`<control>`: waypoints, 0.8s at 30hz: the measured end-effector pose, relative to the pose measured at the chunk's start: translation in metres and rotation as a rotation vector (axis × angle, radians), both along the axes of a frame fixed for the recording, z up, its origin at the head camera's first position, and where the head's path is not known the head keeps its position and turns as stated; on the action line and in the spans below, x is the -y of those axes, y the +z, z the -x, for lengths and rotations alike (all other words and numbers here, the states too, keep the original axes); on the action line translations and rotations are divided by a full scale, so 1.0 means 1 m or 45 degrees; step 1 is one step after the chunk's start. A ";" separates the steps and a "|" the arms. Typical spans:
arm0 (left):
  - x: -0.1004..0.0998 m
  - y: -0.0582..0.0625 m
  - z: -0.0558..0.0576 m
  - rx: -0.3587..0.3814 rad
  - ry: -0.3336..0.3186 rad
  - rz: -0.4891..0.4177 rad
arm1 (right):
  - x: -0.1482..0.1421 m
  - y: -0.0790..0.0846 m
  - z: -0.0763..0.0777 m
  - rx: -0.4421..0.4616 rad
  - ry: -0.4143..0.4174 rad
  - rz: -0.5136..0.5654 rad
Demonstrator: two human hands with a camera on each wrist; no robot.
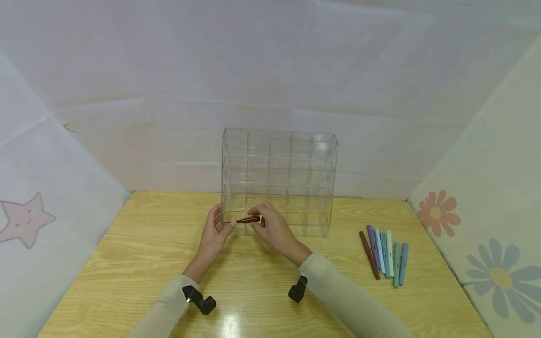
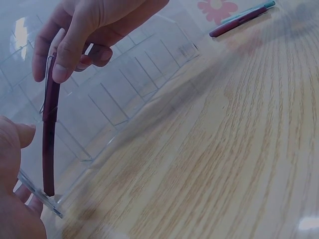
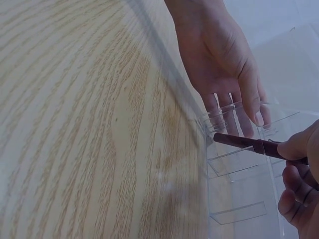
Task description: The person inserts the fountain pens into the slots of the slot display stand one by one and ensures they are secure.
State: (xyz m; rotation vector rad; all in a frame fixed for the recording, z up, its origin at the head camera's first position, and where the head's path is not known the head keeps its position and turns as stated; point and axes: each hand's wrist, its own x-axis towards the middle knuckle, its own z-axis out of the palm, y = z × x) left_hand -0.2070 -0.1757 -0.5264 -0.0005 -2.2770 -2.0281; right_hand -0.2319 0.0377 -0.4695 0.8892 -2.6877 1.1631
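Note:
A clear acrylic organizer point(image 1: 334, 183) with three tiers of compartments stands upright at the back of the table. My left hand point(image 1: 212, 236) holds its left side wall near the bottom, the thumb in front and the other fingers around the outer side. Between thumb and fingers, my right hand point(image 1: 275, 230) pinches a dark red pen point(image 1: 248, 219) by its clip end. In the left wrist view, the pen point(image 2: 49, 149) points down with its free end close to the organizer's lower corner. The right wrist view shows that end of the pen point(image 3: 234, 140) at the end compartment of the bottom tier.
To the right on the wooden table point(image 1: 169, 253) lie several pens: a dark red pen point(image 1: 369, 256), a purple pen point(image 1: 374, 246), and light blue, green and blue ones side by side. Pale sheeting point(image 1: 279, 61) stands behind the organizer and along both sides.

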 end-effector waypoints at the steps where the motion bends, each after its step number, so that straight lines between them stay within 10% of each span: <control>1: 0.000 0.000 0.000 0.001 0.003 0.003 | 0.000 0.000 0.000 -0.002 0.002 0.004; 24: 0.000 0.000 0.000 0.014 0.008 0.006 | -0.006 0.002 -0.001 0.007 -0.010 0.066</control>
